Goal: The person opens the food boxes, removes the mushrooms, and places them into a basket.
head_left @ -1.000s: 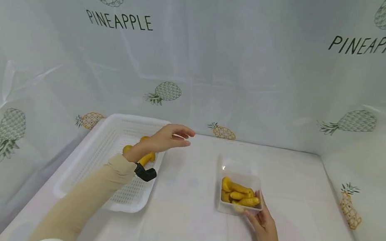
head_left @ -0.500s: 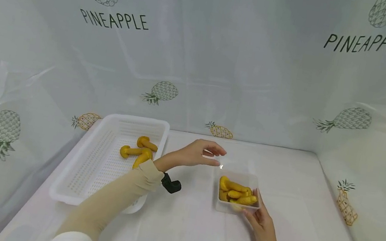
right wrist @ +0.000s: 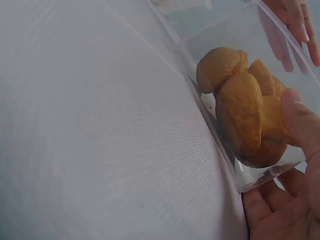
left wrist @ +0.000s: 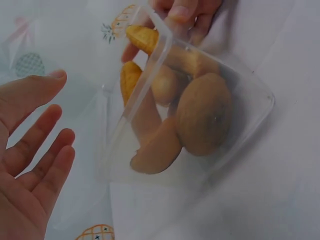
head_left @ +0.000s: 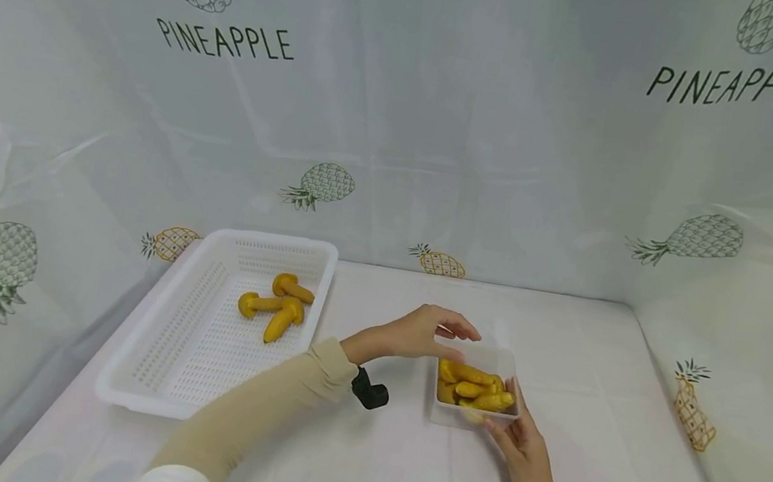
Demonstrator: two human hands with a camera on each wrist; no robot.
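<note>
A clear plastic box (head_left: 472,420) stands on the table, holding several yellow mushrooms (head_left: 477,388). My right hand (head_left: 525,457) grips its front right corner, thumb on one wall and fingers round the other; the right wrist view shows the thumb (right wrist: 300,120) against the wall. Above the back left rim of the box hovers my left hand (head_left: 427,333), fingers loosely extended with nothing between them. From the left wrist, the left hand (left wrist: 30,160) appears beside the box wall, apart from it. See-through plastic, perhaps a lid, extends faintly behind the box.
A white perforated basket (head_left: 186,353) stands at the left with three yellow mushrooms (head_left: 278,322) inside. My left forearm (head_left: 261,411) passes in front of its right side. A pineapple-printed sheet (head_left: 407,109) hangs behind the white-covered table (head_left: 349,479).
My left hand has moved right from over the basket to above the box, uncovering the basket's mushrooms. The right hand has stayed on the box.
</note>
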